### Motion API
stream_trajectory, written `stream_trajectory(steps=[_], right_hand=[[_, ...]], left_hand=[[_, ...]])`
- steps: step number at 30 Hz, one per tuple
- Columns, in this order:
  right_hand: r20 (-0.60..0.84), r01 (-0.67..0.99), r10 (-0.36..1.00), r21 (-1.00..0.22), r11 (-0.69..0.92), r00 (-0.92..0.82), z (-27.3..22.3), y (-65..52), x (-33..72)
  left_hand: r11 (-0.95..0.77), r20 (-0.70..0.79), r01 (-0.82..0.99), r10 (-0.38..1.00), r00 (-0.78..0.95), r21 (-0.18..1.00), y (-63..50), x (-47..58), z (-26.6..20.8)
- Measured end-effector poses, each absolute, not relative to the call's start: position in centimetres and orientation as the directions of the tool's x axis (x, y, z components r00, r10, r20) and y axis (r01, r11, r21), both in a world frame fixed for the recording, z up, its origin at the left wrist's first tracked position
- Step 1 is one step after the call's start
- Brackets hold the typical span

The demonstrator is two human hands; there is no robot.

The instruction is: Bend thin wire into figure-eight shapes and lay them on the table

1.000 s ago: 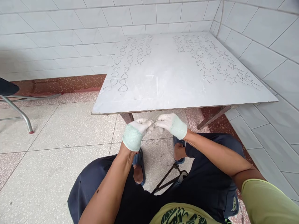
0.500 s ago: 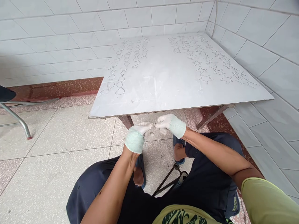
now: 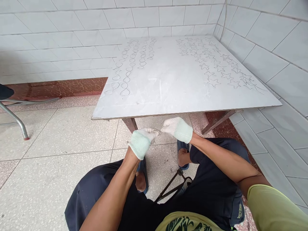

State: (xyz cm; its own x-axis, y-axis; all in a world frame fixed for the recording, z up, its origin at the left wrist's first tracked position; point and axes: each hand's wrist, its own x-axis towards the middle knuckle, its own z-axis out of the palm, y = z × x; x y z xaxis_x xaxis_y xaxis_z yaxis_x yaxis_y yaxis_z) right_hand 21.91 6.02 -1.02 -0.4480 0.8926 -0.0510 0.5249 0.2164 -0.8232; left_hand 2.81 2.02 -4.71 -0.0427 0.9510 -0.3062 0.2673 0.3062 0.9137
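Note:
My left hand [image 3: 146,136], in a white glove with a pale green cuff, is pinched closed just below the table's front edge. A thin wire [image 3: 158,131], hard to make out, shows at its fingertips. My right hand [image 3: 173,126], gloved alike, is closed beside it, its fingertips almost meeting the left ones at the wire. The gloves hide most of the wire's shape. Beyond my hands, on the white table [image 3: 173,99], lie wire figure-eights [image 3: 125,89] in rows on the left and several wire stars [image 3: 213,82] on the right.
White tiled walls [image 3: 144,16] border the table at the back and right. A metal chair leg [image 3: 20,125] stands on the floor at the left. A dark folding frame [image 3: 169,189] lies between my feet.
My hands stay together below the table edge, with fingers slightly shifted and the right ones more curled. A bit of curved wire now shows between them. The view has moved slightly.

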Motion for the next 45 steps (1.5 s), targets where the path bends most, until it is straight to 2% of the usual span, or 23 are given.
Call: stream_trajectory(steps=[4, 9, 14, 21, 28, 33, 38, 41, 45], right_hand=[[0.026, 0.584, 0.840, -0.707, 0.398, -0.542, -1.9, 6.6, 22.1], [0.022, 0.558, 0.784, -0.691, 0.460, -0.620, -1.9, 7.1, 22.8], [-0.054, 0.561, 0.800, -0.741, 0.369, -0.597, -0.7, 6.9, 23.0], [-0.115, 0.545, 0.812, -0.793, 0.272, -0.573, -0.6, 6.8, 22.7], [-0.157, 0.542, 0.824, -0.815, 0.203, -0.545, -1.3, 6.4, 22.1], [-0.122, 0.548, 0.826, -0.799, 0.247, -0.550, -1.2, 6.2, 21.8], [-0.176, 0.526, 0.859, -0.842, 0.121, -0.480, -0.3, 6.9, 22.9], [-0.182, 0.430, 0.870, -0.902, 0.038, -0.458, -0.1, 7.4, 23.0], [-0.166, 0.196, 0.885, -0.977, -0.087, -0.434, -0.7, 7.2, 22.1]], left_hand=[[0.323, -0.327, 0.276, 0.945, -0.033, 0.905, 2.0, 2.6, -5.1], [0.333, -0.347, 0.287, 0.938, -0.004, 0.898, 2.6, 2.4, -5.2], [0.282, -0.292, 0.277, 0.956, -0.004, 0.919, 2.6, 1.1, -3.6], [0.158, -0.139, 0.209, 0.985, -0.103, 0.965, 2.0, 0.4, -1.8], [0.137, -0.120, 0.165, 0.986, -0.112, 0.977, 2.0, 1.2, -2.1], [0.134, -0.116, 0.182, 0.987, -0.110, 0.974, 2.0, 1.6, -1.7], [0.125, -0.105, 0.172, 0.987, -0.120, 0.977, 2.0, 1.7, -1.0], [0.093, -0.075, 0.171, 0.991, -0.111, 0.981, 2.0, 1.6, -0.7], [0.062, -0.053, 0.201, 0.997, -0.050, 0.978, 1.7, 1.8, -0.6]])
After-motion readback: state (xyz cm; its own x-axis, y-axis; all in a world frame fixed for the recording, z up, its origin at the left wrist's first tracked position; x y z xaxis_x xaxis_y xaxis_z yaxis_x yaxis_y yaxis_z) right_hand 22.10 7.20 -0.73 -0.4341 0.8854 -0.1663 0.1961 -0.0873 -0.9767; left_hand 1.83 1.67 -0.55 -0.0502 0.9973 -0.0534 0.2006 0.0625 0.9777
